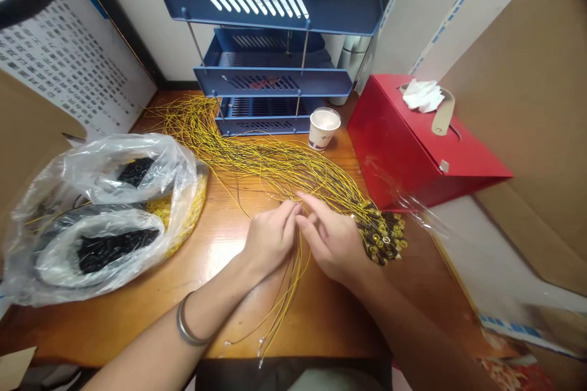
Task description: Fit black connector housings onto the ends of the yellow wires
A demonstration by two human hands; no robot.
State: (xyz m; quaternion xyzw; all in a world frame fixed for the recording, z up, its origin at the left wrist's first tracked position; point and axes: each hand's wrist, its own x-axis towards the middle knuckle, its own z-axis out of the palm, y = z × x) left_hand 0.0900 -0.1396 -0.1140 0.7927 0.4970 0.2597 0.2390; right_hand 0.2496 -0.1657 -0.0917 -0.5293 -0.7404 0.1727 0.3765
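My left hand [273,235] is closed on a few thin yellow and dark wires [293,275], whose tinned-looking ends hang toward the table's front edge. Thumb to thumb with it, my right hand [334,235] is partly curled with its index finger stretched out; whatever its fingers pinch is hidden. Behind both hands a long bundle of yellow and dark wires [261,156] sweeps across the table. At its right end lies a cluster of dark and brass-coloured hexagonal fittings [383,238], close beside my right hand.
Clear plastic bags [105,220] of small black parts lie at left over a yellow heap [197,208]. A blue tiered tray rack [275,82] stands at the back, with a paper cup [323,129] before it. A red box [413,140] topped with crumpled tissue [422,96] stands at right.
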